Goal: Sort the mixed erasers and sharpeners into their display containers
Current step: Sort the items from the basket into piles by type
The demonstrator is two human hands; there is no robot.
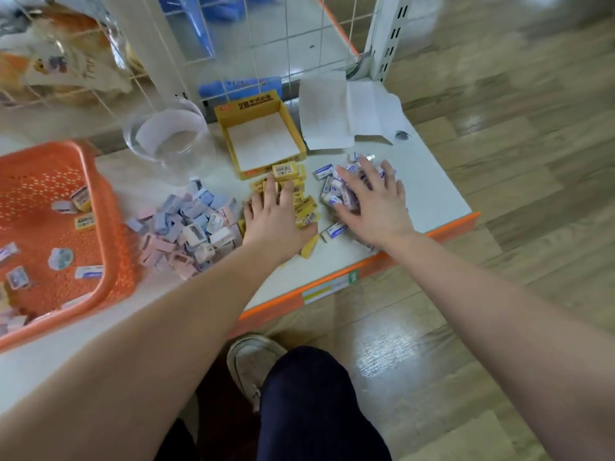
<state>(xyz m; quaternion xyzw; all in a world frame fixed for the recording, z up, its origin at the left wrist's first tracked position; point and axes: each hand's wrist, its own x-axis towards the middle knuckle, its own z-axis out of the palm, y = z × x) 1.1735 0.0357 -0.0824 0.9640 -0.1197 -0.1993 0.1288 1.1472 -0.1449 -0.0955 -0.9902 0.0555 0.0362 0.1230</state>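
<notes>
Pressing flat: left hand point(276, 221) fingers point(271, 191) straight, spread, gripping nothing, atop yellow erasers point(307, 207) just in front of yellow box point(248, 109). Right hand point(376, 211) fingers point(349, 181) likewise splayed over white erasers point(322, 171), front-right of box. Blocks small, rectangular, paper-sleeved. Pastel sharpeners point(186, 227) heaped front-left of box; clear round jar point(166, 134) left of it. Smooth white shelf point(426, 181) shows right of box, ending at orange front edge point(366, 264).

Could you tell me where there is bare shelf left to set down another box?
Bare shelf lies right of the white erasers; another strip runs in front of the orange basket. The middle is crowded: left hand on yellow erasers, right hand on white ones.
</notes>
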